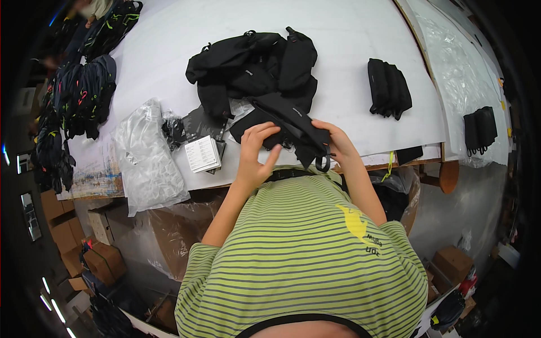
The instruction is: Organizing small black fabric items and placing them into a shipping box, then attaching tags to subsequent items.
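A long black zippered pouch lies slantwise at the table's front edge, close to my body. My right hand grips its right end, where a black loop hangs down. At its left side my left hand rests bent fingers against the black fabric, with the thumb held apart. Just beyond, a loose heap of similar black pouches covers the middle of the white table. A stack of white printed cards sits left of my left hand, next to small clear-wrapped black items.
Clear plastic bags drape over the front edge at left. Dark backpacks are piled along the left side. Folded black pouches lie at right, and more rest on plastic sheeting farther right. Cardboard boxes stand on the floor.
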The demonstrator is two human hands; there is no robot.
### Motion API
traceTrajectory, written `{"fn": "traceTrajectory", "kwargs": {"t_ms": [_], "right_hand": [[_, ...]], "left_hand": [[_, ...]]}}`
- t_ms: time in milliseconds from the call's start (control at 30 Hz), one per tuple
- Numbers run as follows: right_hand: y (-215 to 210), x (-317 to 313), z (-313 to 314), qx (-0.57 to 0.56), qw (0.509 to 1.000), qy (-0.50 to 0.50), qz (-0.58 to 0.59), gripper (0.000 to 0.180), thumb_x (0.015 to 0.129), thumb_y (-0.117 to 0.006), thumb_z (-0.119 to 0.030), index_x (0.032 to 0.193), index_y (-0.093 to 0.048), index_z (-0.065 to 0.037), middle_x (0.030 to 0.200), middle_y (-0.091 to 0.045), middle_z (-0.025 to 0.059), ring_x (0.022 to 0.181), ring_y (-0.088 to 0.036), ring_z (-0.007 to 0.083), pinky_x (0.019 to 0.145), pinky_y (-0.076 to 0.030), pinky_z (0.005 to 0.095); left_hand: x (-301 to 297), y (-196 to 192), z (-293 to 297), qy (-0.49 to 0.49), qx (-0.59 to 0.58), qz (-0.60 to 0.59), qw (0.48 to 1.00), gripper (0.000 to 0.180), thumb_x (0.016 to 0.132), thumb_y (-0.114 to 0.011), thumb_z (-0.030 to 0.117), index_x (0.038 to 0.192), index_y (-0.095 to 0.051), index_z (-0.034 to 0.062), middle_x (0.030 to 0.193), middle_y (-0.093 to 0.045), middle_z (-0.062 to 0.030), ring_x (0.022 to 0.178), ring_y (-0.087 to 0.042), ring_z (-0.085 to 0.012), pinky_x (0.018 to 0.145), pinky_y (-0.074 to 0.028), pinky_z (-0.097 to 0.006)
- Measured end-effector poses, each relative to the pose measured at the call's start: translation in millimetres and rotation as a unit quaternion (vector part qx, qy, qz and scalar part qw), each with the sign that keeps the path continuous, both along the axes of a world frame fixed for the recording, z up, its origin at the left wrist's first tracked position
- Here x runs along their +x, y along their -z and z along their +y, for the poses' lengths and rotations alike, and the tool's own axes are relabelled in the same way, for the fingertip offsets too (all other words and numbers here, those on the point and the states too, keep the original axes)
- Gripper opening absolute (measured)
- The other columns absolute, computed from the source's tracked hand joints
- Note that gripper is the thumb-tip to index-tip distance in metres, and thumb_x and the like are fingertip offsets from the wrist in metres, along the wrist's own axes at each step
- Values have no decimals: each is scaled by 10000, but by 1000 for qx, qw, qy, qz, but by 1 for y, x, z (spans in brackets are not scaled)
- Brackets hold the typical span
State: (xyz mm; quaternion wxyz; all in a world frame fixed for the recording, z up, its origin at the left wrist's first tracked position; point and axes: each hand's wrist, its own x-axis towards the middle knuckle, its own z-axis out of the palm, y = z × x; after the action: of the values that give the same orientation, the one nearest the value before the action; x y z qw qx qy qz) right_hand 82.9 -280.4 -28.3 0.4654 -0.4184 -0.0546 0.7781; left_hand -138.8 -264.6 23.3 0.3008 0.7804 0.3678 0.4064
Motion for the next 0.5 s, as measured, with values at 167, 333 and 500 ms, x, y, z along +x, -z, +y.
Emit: {"fn": "traceTrajectory", "kwargs": {"t_ms": [167, 333, 500], "right_hand": [[-14, -4, -8, -30, 997, -76, 12, 258, 859, -563, -158, 1035, -586, 29, 838, -658, 111, 640, -650, 155, 574, -550, 257], [-33, -11, -14, -19, 994, -98, -36, 272, 871, -557, -179, 1022, -588, 46, 895, -653, 103, 716, -647, 124, 599, -535, 228], [-32, -5, -12, 71, 986, -132, -80, 318, 914, -520, -235, 1114, -590, 2, 979, -632, 45, 853, -610, 111, 748, -492, 242]], "left_hand": [[3, 7, -8, -73, 70, -1, 995, 394, 694, -732, 104, 1060, -586, 116, 1146, -487, -52, 1055, -403, -267, 884, -309, -363], [-8, -2, 0, -22, 184, 186, 965, 297, 611, -719, 107, 891, -646, 173, 942, -540, 48, 923, -451, -188, 832, -279, -342], [-15, -5, -4, 29, 202, 216, 955, 259, 596, -684, 91, 847, -650, 149, 903, -568, 54, 898, -479, -181, 835, -304, -346]]}}
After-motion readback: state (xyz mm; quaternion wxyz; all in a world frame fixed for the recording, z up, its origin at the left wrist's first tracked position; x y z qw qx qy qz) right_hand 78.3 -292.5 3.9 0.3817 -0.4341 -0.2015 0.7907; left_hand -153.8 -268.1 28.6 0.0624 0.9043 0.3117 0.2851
